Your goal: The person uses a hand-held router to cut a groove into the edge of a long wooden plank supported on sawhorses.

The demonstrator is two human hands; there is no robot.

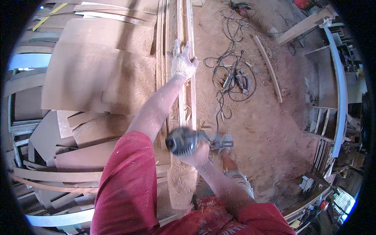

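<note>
Wood [182, 109] runs under the left hand [184, 65], fingers splayed, grasping nothing visible; the right hand [198, 155] is wrapped round a tool [181, 141]. Cord [217, 119] beside the right hand could snag, jerking the tool off line.

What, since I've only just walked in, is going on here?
A person in a red shirt grips a power tool in the right hand, over some long wood. The tool is blurred, so its kind, and whether it touches the wood, can't be told. The left hand rests farther up the wood, fingers spread. Sheets lie to the left; on the floor to the right are tangled cables.
</note>
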